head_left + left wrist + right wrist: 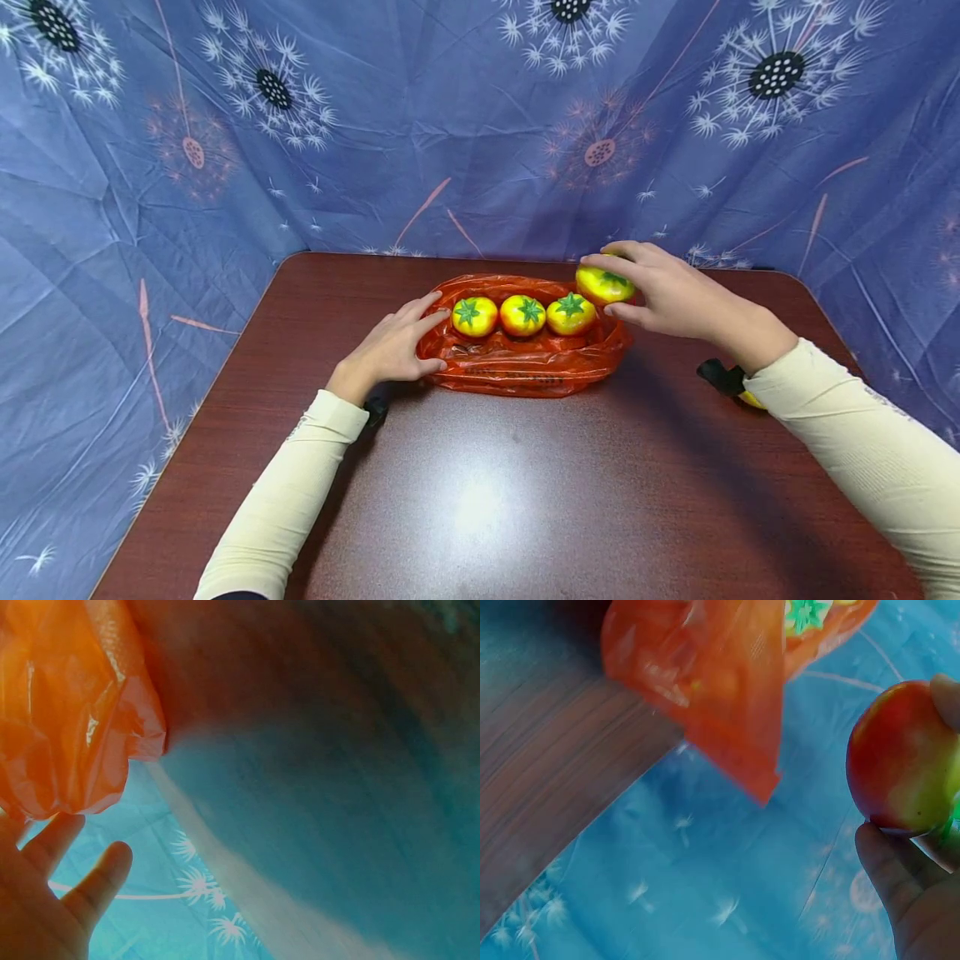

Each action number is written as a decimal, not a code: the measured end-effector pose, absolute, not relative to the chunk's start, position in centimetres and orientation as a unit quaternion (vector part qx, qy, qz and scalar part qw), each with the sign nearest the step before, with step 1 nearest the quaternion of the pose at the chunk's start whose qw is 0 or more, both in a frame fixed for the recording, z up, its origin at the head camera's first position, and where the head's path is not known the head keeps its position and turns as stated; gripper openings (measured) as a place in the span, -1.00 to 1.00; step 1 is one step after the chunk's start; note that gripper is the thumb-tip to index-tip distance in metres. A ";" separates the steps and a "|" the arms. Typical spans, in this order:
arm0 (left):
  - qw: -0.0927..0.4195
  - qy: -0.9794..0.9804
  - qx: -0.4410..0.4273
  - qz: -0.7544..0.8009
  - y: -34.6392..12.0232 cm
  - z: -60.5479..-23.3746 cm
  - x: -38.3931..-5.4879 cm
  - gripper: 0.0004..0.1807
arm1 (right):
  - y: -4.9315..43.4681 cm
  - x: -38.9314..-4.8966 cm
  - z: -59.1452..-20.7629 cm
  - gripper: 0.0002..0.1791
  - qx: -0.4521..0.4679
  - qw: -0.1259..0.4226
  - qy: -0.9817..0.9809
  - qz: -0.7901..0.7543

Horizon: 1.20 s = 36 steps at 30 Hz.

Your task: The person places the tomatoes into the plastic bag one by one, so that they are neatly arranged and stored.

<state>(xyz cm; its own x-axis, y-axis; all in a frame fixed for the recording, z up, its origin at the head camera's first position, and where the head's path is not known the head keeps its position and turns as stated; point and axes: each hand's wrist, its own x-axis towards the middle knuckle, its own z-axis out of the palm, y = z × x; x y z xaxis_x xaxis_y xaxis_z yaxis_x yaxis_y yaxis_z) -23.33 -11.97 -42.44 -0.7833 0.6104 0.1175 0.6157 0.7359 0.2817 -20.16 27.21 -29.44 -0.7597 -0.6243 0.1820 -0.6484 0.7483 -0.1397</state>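
My right hand [660, 287] grips a yellow-red tomato [603, 285] with a green leafy top, at the back right end of the red plastic bag [517, 383]. The right wrist view shows this tomato [900, 761] held between thumb and fingers, apart from the bag. Three similar tomatoes, left [474, 317], middle [522, 316] and right [571, 314], sit in a row inside the bag's wide mouth. At the bag's left end is my left hand [393, 342], its fingers spread along the rim. In the left wrist view its fingertips are right at the orange-looking plastic [67, 735].
The bag lies toward the back of a dark brown table [480, 467]. A blue cloth [420, 125] with dandelion prints hangs behind and beside it. Something yellow [752, 401] shows partly from behind my right sleeve, with a black wrist device [720, 377] close by.
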 end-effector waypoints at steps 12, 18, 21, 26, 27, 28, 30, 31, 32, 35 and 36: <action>0.002 -0.930 -0.331 -0.158 -12.0 -42.4 -23.4 -0.13 | 23.4 -20.9 -30.8 -0.31 0.384 0.023 -0.920 0.074; 0.003 -0.931 -0.329 -0.156 -12.0 -42.4 -23.4 -0.11 | 22.3 -20.8 -31.5 -0.30 0.400 0.017 -0.912 0.086; 0.002 -0.932 -0.327 -0.155 -12.0 -42.4 -23.4 -0.11 | 21.8 -20.9 -31.9 -0.30 0.400 0.010 -0.912 0.090; 0.004 -0.932 -0.327 -0.157 -12.1 -42.4 -23.4 -0.12 | 20.7 -21.1 -32.7 -0.30 0.401 -0.007 -0.911 0.093; 0.005 -0.932 -0.328 -0.156 -12.1 -42.5 -23.4 -0.12 | 20.5 -21.1 -32.9 -0.30 0.402 -0.010 -0.910 0.096; 0.006 -0.932 -0.328 -0.156 -12.1 -42.5 -23.4 -0.12 | 20.2 -21.2 -33.0 -0.30 0.403 -0.013 -0.910 0.098; 0.008 -0.932 -0.329 -0.155 -12.1 -42.5 -23.5 -0.12 | 19.7 -21.3 -33.5 -0.30 0.401 -0.019 -0.910 0.098; 0.008 -0.932 -0.329 -0.154 -12.1 -42.6 -23.5 -0.12 | 19.4 -21.4 -33.7 -0.30 0.400 -0.023 -0.911 0.098; 0.008 -0.932 -0.329 -0.153 -12.1 -42.6 -23.5 -0.11 | 19.2 -21.5 -33.9 -0.30 0.401 -0.025 -0.911 0.097; 0.006 -0.933 -0.328 -0.151 -12.2 -42.6 -23.5 -0.11 | 18.5 -21.6 -34.7 -0.30 0.400 -0.032 -0.911 0.096; 0.005 -0.933 -0.327 -0.151 -12.2 -42.6 -23.5 -0.11 | 18.2 -21.6 -34.8 -0.30 0.400 -0.035 -0.911 0.098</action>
<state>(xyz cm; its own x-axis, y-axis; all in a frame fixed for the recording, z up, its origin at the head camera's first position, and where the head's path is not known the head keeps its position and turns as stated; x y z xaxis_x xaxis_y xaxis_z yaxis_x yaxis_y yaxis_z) -23.55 -12.20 -42.59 -0.7857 0.6092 0.1070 0.6120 0.7405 0.2779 -21.61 18.23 -34.83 -0.6783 -0.7347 0.0143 -0.7208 0.6614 -0.2073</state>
